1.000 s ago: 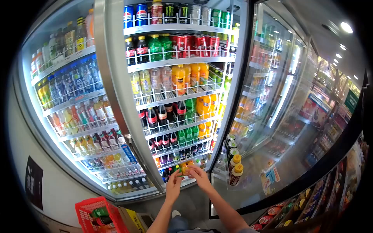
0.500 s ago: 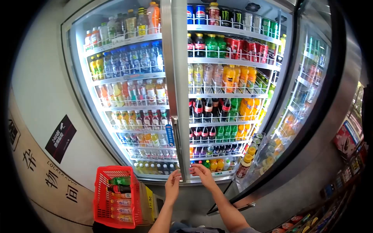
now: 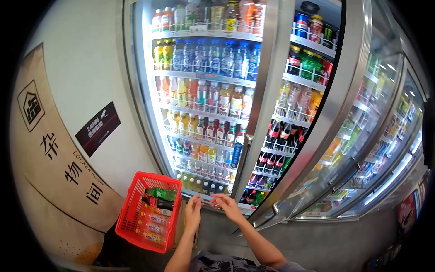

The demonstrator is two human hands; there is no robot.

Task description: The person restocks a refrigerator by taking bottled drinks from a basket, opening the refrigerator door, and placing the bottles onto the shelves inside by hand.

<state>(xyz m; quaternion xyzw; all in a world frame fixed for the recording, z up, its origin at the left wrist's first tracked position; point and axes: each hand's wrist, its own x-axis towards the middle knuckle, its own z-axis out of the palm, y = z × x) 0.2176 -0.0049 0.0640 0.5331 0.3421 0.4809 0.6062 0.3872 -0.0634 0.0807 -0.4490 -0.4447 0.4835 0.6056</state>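
My left hand (image 3: pixel 193 209) and my right hand (image 3: pixel 227 209) are held up close together in front of the fridge's lower edge. Both are empty, with fingers loosely bent and apart. Beside my left hand stands a red plastic basket (image 3: pixel 158 177). In it lie a green bottle (image 3: pixel 163 194), a dark cola bottle (image 3: pixel 158 203) and several clear bottles with pale labels (image 3: pixel 153 226). Right of my right hand is the partly open glass fridge door (image 3: pixel 349 90), its metal handle (image 3: pixel 275 209) low on the frame; neither hand touches it.
The left fridge door is closed over shelves of bottles (image 3: pixel 213 56). Behind the partly open door, more shelves hold cola bottles (image 3: pixel 274 130) and cans (image 3: pixel 300 25). Further fridges (image 3: pixel 376 167) line the right side. A white wall (image 3: pixel 72 59) with a dark sign (image 3: pixel 98 128) is at left.
The view has turned left, so the basket and wall sit further right. The right fridge door has swung inward and covers more of its shelves. Both hands stay raised and empty.
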